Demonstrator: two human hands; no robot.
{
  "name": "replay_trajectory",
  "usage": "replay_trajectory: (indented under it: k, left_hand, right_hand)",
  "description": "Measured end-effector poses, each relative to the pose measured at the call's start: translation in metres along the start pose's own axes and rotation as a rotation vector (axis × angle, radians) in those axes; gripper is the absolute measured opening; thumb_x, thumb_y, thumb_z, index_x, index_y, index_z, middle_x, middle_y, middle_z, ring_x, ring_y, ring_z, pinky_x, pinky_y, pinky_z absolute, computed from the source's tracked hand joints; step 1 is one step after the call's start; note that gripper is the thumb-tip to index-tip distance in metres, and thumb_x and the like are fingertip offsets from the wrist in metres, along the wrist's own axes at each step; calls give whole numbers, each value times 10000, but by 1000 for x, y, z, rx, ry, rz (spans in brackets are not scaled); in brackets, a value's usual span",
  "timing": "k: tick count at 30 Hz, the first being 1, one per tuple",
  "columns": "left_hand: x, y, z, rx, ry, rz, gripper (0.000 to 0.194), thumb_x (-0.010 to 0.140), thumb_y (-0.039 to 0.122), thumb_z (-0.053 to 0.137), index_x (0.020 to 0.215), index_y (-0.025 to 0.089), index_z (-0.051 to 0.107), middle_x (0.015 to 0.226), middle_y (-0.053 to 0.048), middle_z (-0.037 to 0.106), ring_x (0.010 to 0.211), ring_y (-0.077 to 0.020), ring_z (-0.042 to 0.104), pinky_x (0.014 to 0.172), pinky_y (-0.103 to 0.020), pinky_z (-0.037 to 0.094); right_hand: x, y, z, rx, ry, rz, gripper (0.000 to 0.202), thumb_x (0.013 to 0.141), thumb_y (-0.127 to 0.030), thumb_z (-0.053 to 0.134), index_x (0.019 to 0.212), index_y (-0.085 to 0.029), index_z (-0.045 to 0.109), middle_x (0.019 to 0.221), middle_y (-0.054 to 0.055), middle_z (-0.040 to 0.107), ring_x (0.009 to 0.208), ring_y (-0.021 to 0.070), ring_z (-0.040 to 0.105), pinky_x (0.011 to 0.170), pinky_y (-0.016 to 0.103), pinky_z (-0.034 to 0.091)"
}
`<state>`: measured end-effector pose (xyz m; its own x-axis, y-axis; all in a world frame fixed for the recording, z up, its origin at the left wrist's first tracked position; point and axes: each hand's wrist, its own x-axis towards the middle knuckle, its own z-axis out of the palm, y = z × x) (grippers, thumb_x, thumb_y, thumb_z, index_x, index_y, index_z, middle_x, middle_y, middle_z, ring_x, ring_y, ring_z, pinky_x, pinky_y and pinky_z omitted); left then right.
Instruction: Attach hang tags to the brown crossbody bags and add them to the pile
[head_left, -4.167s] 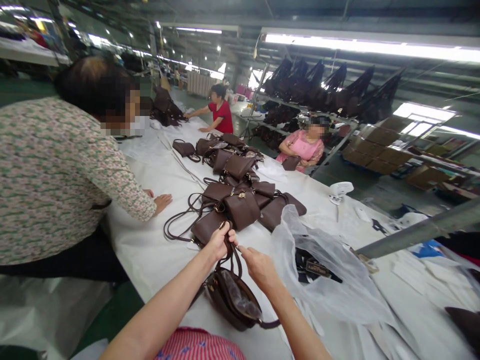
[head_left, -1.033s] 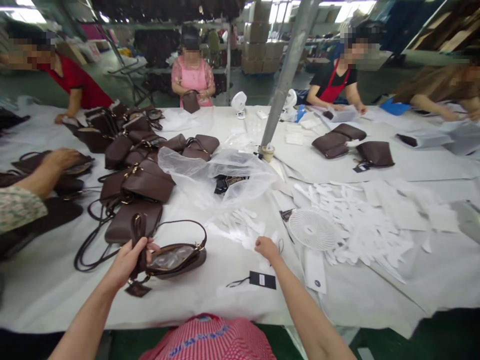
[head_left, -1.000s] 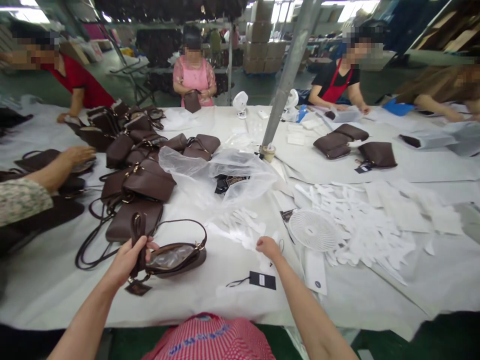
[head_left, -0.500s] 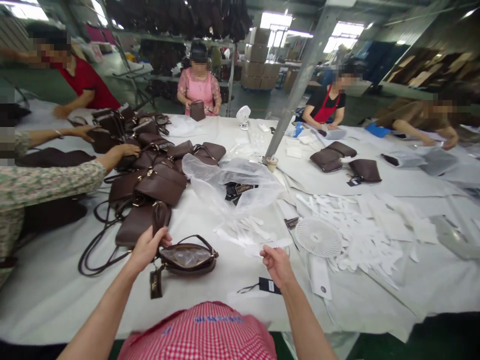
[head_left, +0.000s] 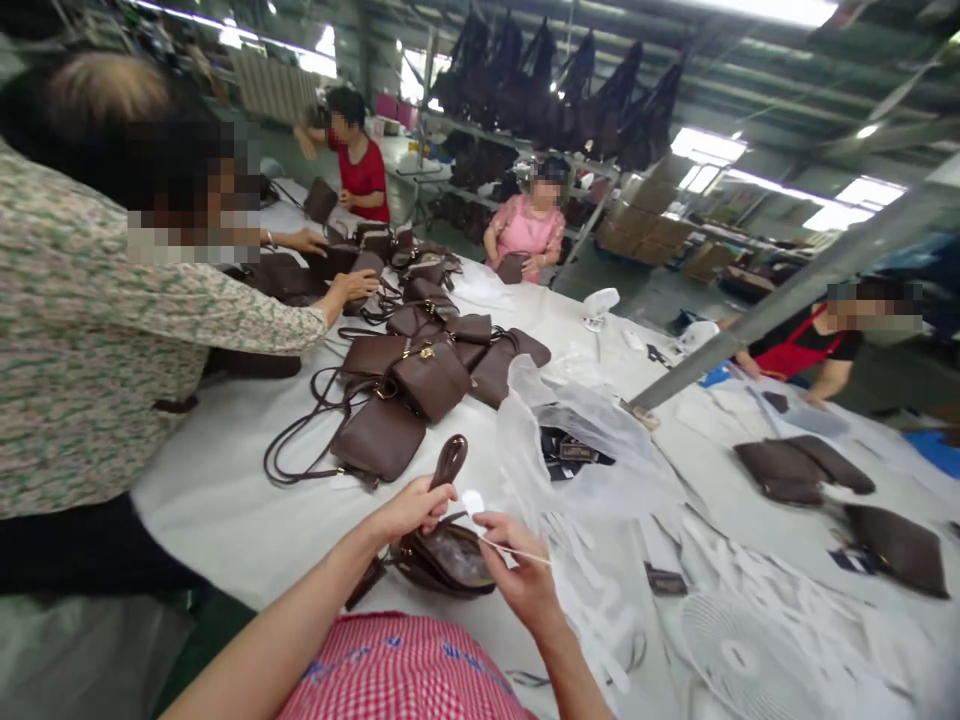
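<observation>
My left hand (head_left: 420,503) is closed around a folded brown strap (head_left: 450,462), which sticks up above the fingers. Just right of it, my right hand (head_left: 517,560) pinches a white strip (head_left: 474,503) with a thin pale tail trailing to the right. Below both hands lies a small brown bag (head_left: 442,562), its zip open and clear plastic showing inside. A dark tag (head_left: 365,583) hangs at the bag's left end. My right hand partly covers the bag's right side.
Brown bags (head_left: 431,380) are heaped ahead and left, where a person in a floral sleeve (head_left: 277,325) reaches in. A plastic bag of black tags (head_left: 574,450), a white fan (head_left: 735,650), white strips (head_left: 720,560) and a slanting metal post (head_left: 750,325) are to the right.
The view has swung left. My right hand has come close to my left hand, bringing the white strip beside the folded strap. My left hand still holds that strap.
</observation>
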<state>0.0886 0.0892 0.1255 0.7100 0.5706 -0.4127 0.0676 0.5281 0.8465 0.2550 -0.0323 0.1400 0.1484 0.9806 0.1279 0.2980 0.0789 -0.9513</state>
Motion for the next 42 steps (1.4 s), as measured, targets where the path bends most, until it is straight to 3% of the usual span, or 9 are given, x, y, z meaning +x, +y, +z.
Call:
replay_trajectory:
  k: [4,7,12,15,18,24,31,39,42]
  left_hand:
    - [-7,-7,-8,-1,-27,-32,349,769,483,577,717,196,384,520,108,340,389,-32,244,400,-187,250]
    - [-11,-13,-14,-65,16,-22,347,755,434,601,713,211,339,515,121,310,388,-31,217,399,-185,240]
    - [-12,-12,-14,-90,31,65,291,772,385,573,750,215,338,519,124,295,391,-37,220,397,-181,208]
    - [-8,-7,-6,10,46,110,253,775,360,554,731,205,359,517,110,325,392,-41,247,397,-191,201]
    - [-3,-4,-1,145,93,174,191,790,340,526,773,191,408,542,88,389,412,-56,313,414,-198,234]
    - [-6,-1,-6,353,162,249,140,825,309,470,800,172,470,598,49,458,507,-97,406,485,-216,314]
    - [-10,0,8,660,-146,297,147,813,221,497,788,153,625,756,-25,667,712,-164,584,673,-224,425]
    - [-6,-11,2,864,-32,267,162,784,266,560,768,168,688,671,-35,667,618,-178,575,554,-223,391]
    - [-1,-16,5,898,17,238,152,769,219,548,686,159,660,648,-51,642,639,-192,576,592,-246,406]
  right_hand:
    - [16,-1,20,-109,-273,-135,129,826,-174,556,784,-229,665,1009,71,697,919,194,644,805,300,489]
    - [19,1,29,-37,-302,-86,103,791,-195,588,772,-238,680,1067,68,683,989,213,627,869,333,477]
    - [14,-1,40,484,-56,423,314,823,-475,574,1049,-265,633,1262,87,585,958,238,656,743,381,545]
    - [12,-4,41,529,-128,627,486,761,-601,615,1053,-213,598,962,74,687,687,185,667,550,296,538]
    - [16,0,28,319,-98,599,452,714,-620,645,787,-178,596,548,-36,579,399,94,494,376,199,415]
    - [27,23,-12,37,123,635,396,655,-545,659,703,-155,607,544,-11,598,452,119,568,372,183,394]
    - [30,23,38,230,-69,554,214,709,-336,567,825,-164,621,496,-45,574,371,88,458,358,180,327]
    - [20,22,49,552,-8,528,227,659,-353,664,762,-170,577,443,-120,346,364,33,242,348,151,158]
    - [21,19,52,419,75,473,325,660,-451,723,758,-161,613,475,-71,479,410,81,409,368,190,293]
